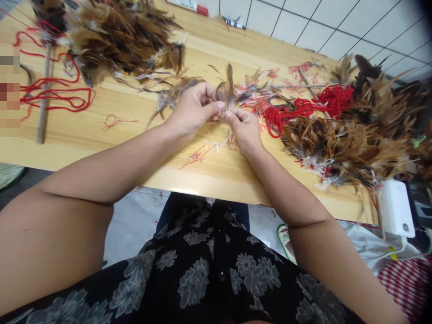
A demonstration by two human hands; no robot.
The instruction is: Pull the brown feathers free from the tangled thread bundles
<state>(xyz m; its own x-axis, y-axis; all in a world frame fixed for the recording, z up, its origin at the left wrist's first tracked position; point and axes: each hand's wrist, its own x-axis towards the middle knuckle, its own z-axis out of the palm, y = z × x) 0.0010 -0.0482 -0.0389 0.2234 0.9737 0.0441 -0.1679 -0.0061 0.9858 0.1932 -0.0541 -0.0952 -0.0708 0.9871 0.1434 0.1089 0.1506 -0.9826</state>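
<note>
While a slim brown feather tuft [230, 86] is pinched at its base by the left hand [196, 108] and the right hand [246, 131] — above the frame's centre — its long axis is pointed up the frame, away from both.

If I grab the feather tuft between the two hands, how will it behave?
Probably very light for its size: the feather tuft looks slim and wispy. Likely springy rather than limp, since it stands up above the left hand and right hand without drooping. Its thin, frayed-looking edges may bend or split if squeezed.
</note>
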